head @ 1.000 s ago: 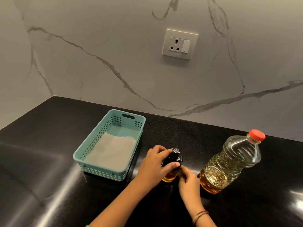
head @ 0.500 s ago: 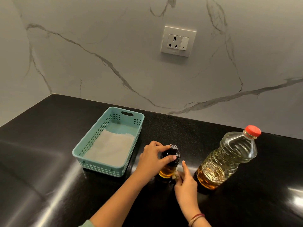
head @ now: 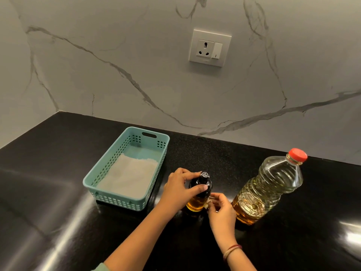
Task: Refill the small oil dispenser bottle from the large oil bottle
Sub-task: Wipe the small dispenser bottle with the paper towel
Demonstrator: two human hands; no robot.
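Observation:
The small oil dispenser bottle (head: 197, 203) stands upright on the black counter, with a black top and amber oil in its lower part. My left hand (head: 180, 189) grips its black top from the left, thumb across the front. My right hand (head: 221, 209) is at the bottle's lower right side, fingers curled against the glass base. The large clear oil bottle (head: 267, 187) with a red cap (head: 298, 155) stands upright just right of my right hand, closed, oil filling its lower part.
A teal plastic basket (head: 109, 173) with a pale cloth or paper lining sits left of the small bottle. The marble backsplash carries a wall socket (head: 210, 48). The glossy black counter (head: 48, 192) runs to a corner at the back left.
My right hand's raised forefinger has curled in, and the fingers now close on the small bottle's base. My left hand keeps its grip on the black top.

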